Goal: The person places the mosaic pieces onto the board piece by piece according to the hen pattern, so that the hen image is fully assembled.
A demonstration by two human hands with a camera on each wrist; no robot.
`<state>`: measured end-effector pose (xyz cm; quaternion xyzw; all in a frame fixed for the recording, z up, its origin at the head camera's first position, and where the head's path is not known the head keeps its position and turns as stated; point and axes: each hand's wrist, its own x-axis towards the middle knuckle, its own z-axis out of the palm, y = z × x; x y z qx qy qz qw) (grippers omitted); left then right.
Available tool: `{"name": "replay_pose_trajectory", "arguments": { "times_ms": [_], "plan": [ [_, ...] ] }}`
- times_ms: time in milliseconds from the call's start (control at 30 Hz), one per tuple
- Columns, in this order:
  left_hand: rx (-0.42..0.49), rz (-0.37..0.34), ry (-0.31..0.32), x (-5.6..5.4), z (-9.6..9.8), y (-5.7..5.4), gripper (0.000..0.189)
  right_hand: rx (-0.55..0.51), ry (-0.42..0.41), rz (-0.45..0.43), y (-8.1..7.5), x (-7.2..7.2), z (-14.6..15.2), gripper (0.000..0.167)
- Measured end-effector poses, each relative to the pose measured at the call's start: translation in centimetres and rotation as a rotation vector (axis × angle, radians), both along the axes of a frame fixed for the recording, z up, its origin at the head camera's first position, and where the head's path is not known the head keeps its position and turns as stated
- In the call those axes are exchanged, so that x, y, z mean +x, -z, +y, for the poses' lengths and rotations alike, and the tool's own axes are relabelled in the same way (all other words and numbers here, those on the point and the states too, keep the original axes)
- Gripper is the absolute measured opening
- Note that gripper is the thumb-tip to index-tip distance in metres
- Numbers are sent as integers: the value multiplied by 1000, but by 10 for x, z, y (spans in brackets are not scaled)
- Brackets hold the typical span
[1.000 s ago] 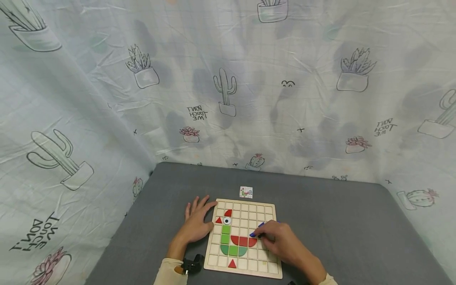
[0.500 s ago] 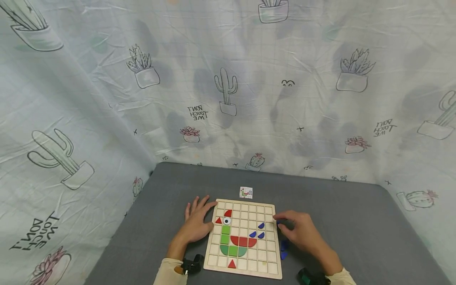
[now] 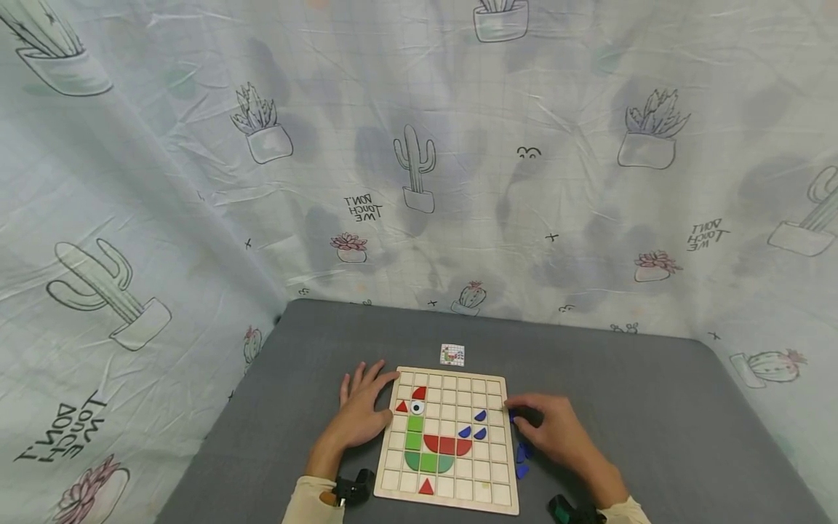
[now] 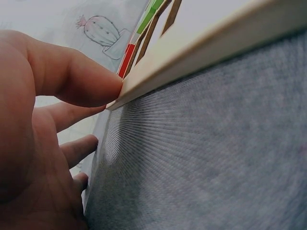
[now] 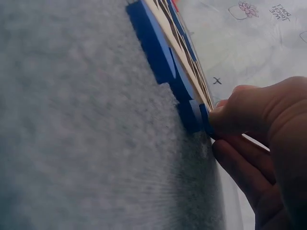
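Note:
A wooden grid board (image 3: 458,407) lies on the grey table, bearing red, green and blue pieces and a round eye piece (image 3: 417,407). My left hand (image 3: 358,416) rests at its left edge with fingers spread, the thumb (image 4: 103,88) against the rim in the left wrist view. Beyond the right edge, my right hand (image 3: 556,429) pinches a small blue piece (image 5: 206,119) between thumb and fingers, close to the tabletop. More blue pieces (image 3: 521,462) lie beside that edge. Three blue half-round pieces (image 3: 481,415) sit in the grid right of centre.
A small printed card (image 3: 452,354) with a coloured pattern lies behind the board. Patterned cloth (image 3: 419,182) hangs behind and left of the table (image 3: 622,386). Dark wrist devices (image 3: 353,486) are strapped on both arms.
My right hand has let go of a blue piece on the grid and moved right, past the board's edge, to the loose blue pieces. My left hand stays in place.

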<state>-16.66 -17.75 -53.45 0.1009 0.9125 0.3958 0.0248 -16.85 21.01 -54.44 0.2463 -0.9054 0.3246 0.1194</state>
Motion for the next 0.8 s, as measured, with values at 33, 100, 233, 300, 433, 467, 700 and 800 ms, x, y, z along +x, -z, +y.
{"name": "replay_pose_trajectory", "arguments": {
  "times_ms": [33,100,233,300,433,467,700,800],
  "plan": [
    [2,4,0,0,0,0,72,3,11,2,0,1,0,36],
    [3,7,0,0,1,-1,72,-1,26,17,1,3,1,36],
    [14,15,3,0,1,-1,72,5,54,46,1,8,4,37],
    [17,13,5,-1,1,-1,72,7,64,44,1,10,5,37],
    [48,44,13,-2,0,3,71,0,63,29,0,10,4,39],
    [57,56,13,-2,-1,6,71,-3,57,22,0,9,4,39],
    [82,88,12,-2,0,10,71,-30,38,-53,1,7,1,39],
    [54,51,4,-1,2,3,71,-32,46,-62,-1,7,0,38]
  ]
}}
